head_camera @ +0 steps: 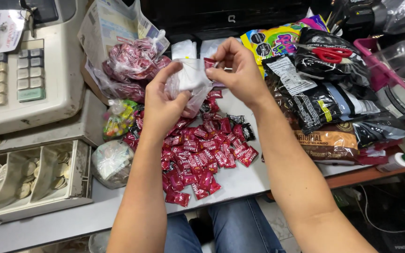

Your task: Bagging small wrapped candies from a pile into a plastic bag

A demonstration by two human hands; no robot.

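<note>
Head view: a thin clear plastic bag (191, 82) is held up above the counter (240, 180) by the left hand (165, 100), closed on its side; a red wrapped candy (209, 63) is pinched by the right hand (237, 70) at the bag's mouth. The bag is judged light, limp and slippery, best gripped at the rim.

Beige cash register (29, 65), open coin drawer (33, 175), red-handled scissors (332, 54), dark snack bags (324, 105)

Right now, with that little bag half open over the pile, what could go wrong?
The left hand holds the small clear bag while the right hand pinches a red candy at its mouth; it might slip. The candy pile reaches the table edge, so pieces could fall off.
</note>
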